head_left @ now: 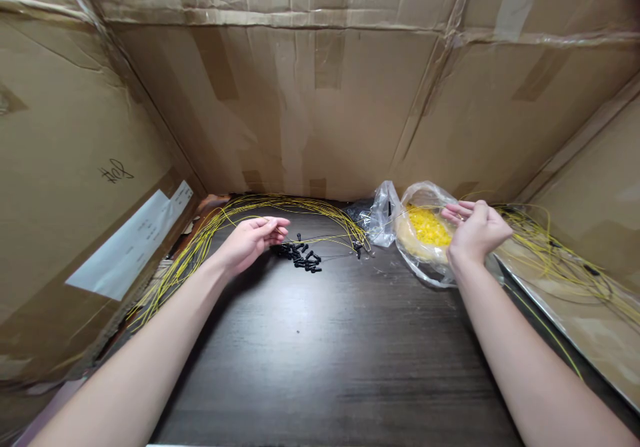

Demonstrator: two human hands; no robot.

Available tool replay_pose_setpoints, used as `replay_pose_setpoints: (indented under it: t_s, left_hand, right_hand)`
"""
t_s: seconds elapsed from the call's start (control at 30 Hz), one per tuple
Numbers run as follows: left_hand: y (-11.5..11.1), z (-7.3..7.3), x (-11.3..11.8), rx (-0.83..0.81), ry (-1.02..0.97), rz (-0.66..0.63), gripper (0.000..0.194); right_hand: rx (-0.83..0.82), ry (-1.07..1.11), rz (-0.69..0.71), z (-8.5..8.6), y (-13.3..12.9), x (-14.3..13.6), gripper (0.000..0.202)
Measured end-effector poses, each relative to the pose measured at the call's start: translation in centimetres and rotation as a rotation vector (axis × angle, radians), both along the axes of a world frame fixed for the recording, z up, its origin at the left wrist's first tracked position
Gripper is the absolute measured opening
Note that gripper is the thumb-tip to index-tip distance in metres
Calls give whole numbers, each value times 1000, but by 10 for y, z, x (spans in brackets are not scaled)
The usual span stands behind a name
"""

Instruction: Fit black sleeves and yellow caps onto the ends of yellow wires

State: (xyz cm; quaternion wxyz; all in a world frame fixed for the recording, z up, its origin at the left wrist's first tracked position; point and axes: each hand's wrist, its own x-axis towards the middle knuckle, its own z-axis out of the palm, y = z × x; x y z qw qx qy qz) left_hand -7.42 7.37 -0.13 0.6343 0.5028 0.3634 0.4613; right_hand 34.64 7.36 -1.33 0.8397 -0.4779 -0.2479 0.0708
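My left hand point(256, 242) is closed in a pinch just left of a pile of small black plastic parts point(303, 258). A thin yellow wire point(325, 238) runs from its fingertips toward the right. Over the right rim of a clear plastic bag point(426, 275), my right hand point(477, 227) is raised with its fingers curled together. Another thin stretch of wire reaches these fingers from the left, across the bag's opening. Small yellow pieces point(429, 226) fill the bag. Exactly what lies between the fingertips is too small to see clearly.
A long bundle of yellow wires point(200, 237) curves along the left and back of the dark table point(320, 367). More wires point(565, 260) lie at the right on cardboard. A second clear bag point(384, 217) holds dark pieces. Tall cardboard walls point(310, 114) enclose three sides.
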Motion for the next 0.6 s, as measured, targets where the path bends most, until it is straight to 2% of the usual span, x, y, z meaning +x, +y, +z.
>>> replay_pose_setpoints:
  t_s: [0.13, 0.27, 0.43, 0.5, 0.6]
  left_hand:
    - [-6, 12, 6, 147, -16, 91, 27]
    - [-13, 28, 10, 364, -49, 237, 27]
    - [-23, 44, 13, 644, 92, 474, 27]
    - [-25, 46, 15, 685, 151, 532, 30]
    - [-23, 45, 16, 667, 198, 550, 34]
  right_hand:
    - [22, -19, 2, 0, 0, 2, 27]
    - [67, -57, -18, 0, 1, 3, 22]
    - [105, -117, 16, 2, -1, -10, 20]
    - [117, -132, 54, 4, -4, -21, 20]
    - [132, -159, 100, 8, -10, -35, 21]
